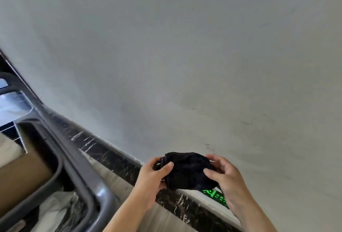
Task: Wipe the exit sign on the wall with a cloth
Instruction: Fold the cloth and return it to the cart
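A bunched black cloth [187, 169] hangs in front of the pale wall [185, 55], held from both sides. My left hand [153, 176] grips its left end with the thumb pressed on top. My right hand [224, 174] pinches its right side. Low on the wall, just above the skirting, a glowing green exit sign [215, 195] shows below the cloth; the cloth and my right hand hide part of it.
A dark marble skirting [114, 155] runs diagonally along the foot of the wall. At the left stands a grey cart [77, 163] with a rounded frame, holding a brown box [22, 174] and crumpled white material. Beige floor lies between cart and wall.
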